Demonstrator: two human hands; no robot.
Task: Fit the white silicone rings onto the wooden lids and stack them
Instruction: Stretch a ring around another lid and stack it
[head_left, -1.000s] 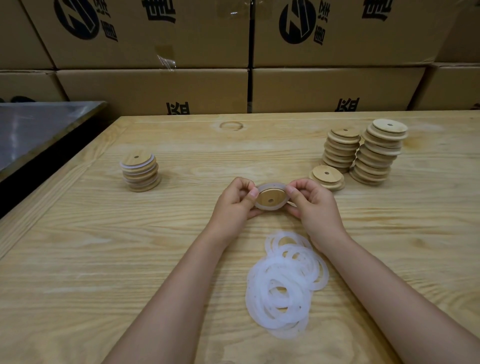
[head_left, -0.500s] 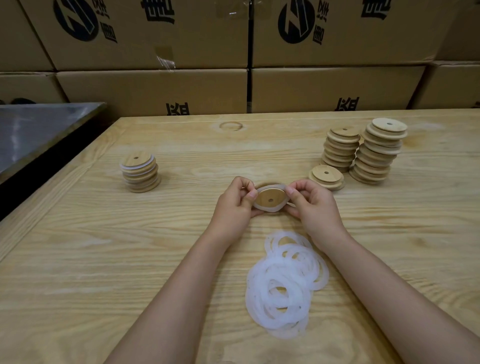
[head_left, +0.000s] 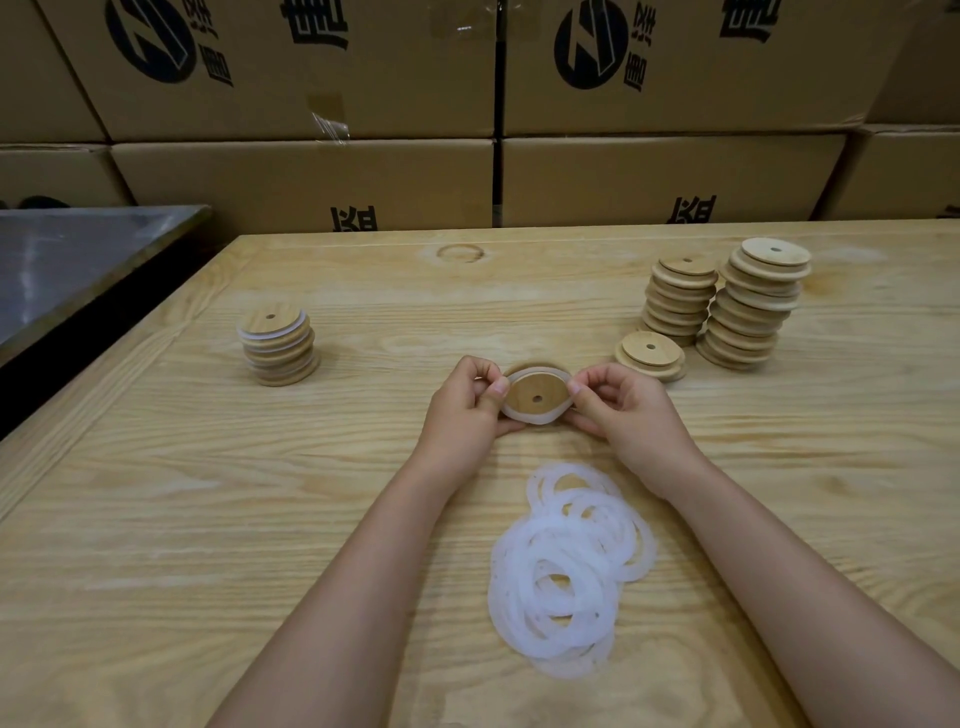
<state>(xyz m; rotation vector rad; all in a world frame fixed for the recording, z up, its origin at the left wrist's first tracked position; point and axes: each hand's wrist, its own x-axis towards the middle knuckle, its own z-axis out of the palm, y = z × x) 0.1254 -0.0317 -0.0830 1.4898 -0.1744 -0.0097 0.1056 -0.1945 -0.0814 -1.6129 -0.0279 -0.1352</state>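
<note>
Above the pale wooden desk (head_left: 156, 519), left hand (head_left: 465, 410) and right hand (head_left: 626, 415) pinch opposite sides of a round wooden lid with a centre hole (head_left: 535, 397), stretching a white silicone ring (head_left: 530, 417) around its rim. Ring looks partly seated. Best worked round evenly with the thumbs, avoiding twists, before stacking on the ringed pile of lids (head_left: 278, 345) at left.

Wooden table (head_left: 260, 519): lid stacks (head_left: 719, 306), rings (head_left: 569, 566)

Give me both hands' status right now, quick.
Left hand: closed, pinching the lid and ring at the left edge.
Right hand: closed, pinching the same lid and ring at the right edge.
</note>
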